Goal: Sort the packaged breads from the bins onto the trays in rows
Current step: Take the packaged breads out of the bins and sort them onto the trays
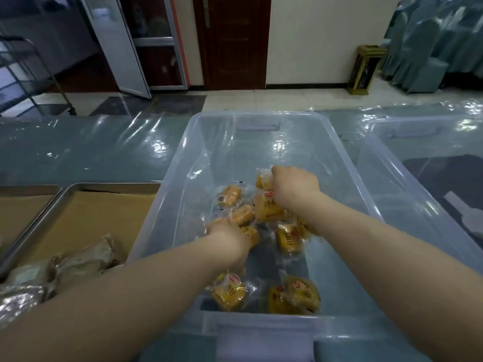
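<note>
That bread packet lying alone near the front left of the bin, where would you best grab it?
Probably by its middle, coming straight down from above. The packet lies flat on the bin floor, broad face up, with a little bare floor around it, so fingers can pinch across its sides. The bin's walls block a sideways approach. Both the left hand and right hand are busy farther in.

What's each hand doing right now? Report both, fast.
Left hand: down in the clear bin, closed over bread packets; exact grip hidden.
Right hand: closed on a bread packet.
</note>
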